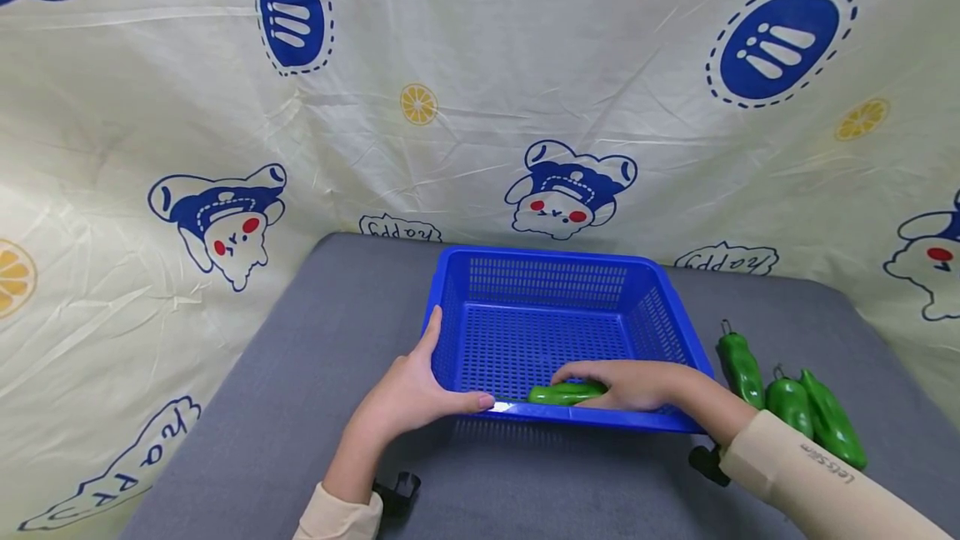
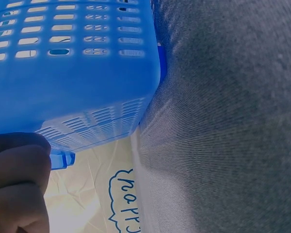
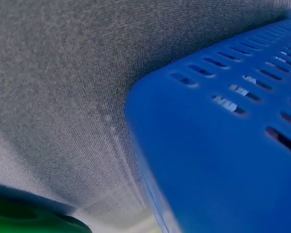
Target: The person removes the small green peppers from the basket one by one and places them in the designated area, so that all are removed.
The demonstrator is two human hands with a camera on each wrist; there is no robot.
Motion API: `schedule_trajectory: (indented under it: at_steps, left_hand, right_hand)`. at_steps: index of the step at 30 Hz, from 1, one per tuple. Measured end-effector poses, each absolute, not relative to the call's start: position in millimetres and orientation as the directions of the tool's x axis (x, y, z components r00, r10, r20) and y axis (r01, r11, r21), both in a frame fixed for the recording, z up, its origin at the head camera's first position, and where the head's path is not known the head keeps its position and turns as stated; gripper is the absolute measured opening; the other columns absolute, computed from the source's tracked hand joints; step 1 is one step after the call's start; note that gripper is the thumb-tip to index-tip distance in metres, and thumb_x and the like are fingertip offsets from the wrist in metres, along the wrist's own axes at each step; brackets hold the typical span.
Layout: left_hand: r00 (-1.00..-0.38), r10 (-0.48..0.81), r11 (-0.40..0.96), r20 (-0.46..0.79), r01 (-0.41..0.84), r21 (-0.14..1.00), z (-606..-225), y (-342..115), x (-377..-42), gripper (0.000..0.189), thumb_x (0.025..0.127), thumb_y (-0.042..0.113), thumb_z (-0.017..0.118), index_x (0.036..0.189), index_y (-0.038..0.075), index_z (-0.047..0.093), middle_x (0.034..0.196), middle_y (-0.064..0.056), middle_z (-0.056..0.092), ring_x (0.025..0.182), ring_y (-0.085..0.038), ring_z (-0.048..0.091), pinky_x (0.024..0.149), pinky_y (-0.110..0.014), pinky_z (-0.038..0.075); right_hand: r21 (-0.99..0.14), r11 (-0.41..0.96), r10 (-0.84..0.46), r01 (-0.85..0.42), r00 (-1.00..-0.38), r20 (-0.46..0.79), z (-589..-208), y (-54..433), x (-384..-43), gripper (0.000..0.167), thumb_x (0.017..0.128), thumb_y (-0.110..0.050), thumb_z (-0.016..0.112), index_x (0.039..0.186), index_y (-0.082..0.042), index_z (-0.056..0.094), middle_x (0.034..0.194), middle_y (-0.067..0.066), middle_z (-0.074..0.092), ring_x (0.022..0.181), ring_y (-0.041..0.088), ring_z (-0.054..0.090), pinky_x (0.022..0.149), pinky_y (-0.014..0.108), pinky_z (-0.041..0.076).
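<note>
A blue perforated basket (image 1: 660,307) stands on the grey table. My left hand (image 1: 420,390) grips its near-left corner, thumb over the front rim and fingers up the left wall. Reaching over the front rim, my right hand (image 1: 630,383) holds a green pepper (image 1: 561,394) low against the basket's floor. In the left wrist view the basket's outer wall (image 2: 72,92) fills the frame with my fingers (image 2: 17,184) below it. From the right wrist the basket's blue side (image 3: 223,155) shows, and a blurred green shape (image 3: 24,221) sits at the bottom left.
Three more green peppers (image 1: 787,402) lie on the grey table (image 1: 300,407) to the right of the basket. A cream curtain (image 1: 480,107) printed with blue cartoon figures hangs behind and to both sides. Black wrist-camera mounts show under each forearm.
</note>
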State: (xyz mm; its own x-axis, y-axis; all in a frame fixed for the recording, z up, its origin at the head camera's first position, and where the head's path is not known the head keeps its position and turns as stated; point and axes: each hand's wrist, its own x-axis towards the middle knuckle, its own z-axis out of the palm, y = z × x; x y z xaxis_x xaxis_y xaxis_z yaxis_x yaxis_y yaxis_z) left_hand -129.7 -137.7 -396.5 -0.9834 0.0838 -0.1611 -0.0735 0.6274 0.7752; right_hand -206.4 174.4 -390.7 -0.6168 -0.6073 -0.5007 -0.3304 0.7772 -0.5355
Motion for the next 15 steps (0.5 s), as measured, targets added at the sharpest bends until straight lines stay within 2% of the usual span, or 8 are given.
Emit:
schedule_trajectory:
  at_steps: [6,10,15]
  left_hand:
    - [-0.983,0.084,0.62,-0.165,-0.078,0.781,-396,-137,-130,0.137,0.061,0.069,0.083,0.16,0.032,-0.004,0.146,-0.021,0.051,0.127,-0.038,0.056,0.098,-0.06,0.048]
    - [-0.983,0.08,0.622,-0.165,-0.08,0.779,-396,-137,-130,0.137,0.061,0.069,0.083,0.16,0.032,-0.003,0.149,-0.021,0.048,0.13,-0.039,0.054,0.099,-0.061,0.047]
    - [-0.984,0.075,0.629,-0.163,-0.08,0.774,-397,-137,-130,0.137,0.061,0.07,0.082,0.16,0.033,-0.004,0.148,-0.02,0.049,0.129,-0.038,0.055,0.098,-0.06,0.048]
  right_hand:
    - [-0.6,0.718,-0.662,-0.354,-0.615,-0.429,-387,180,-208,0.034,0.096,-0.043,0.062,0.129,-0.044,0.053,0.124,-0.003,0.056,0.106,0.02,0.053,0.086,0.042,0.045]
    - [-0.633,0.686,-0.671,-0.358,-0.648,-0.361,-381,189,-209,0.037,0.096,-0.042,0.063,0.132,-0.037,0.052,0.126,0.002,0.056,0.105,0.022,0.054,0.084,0.04,0.047]
    - [-0.645,0.669,-0.655,-0.369,-0.703,-0.278,-368,202,-209,0.042,0.096,-0.04,0.064,0.135,-0.028,0.054,0.121,0.005,0.059,0.099,0.022,0.056,0.078,0.034,0.05]
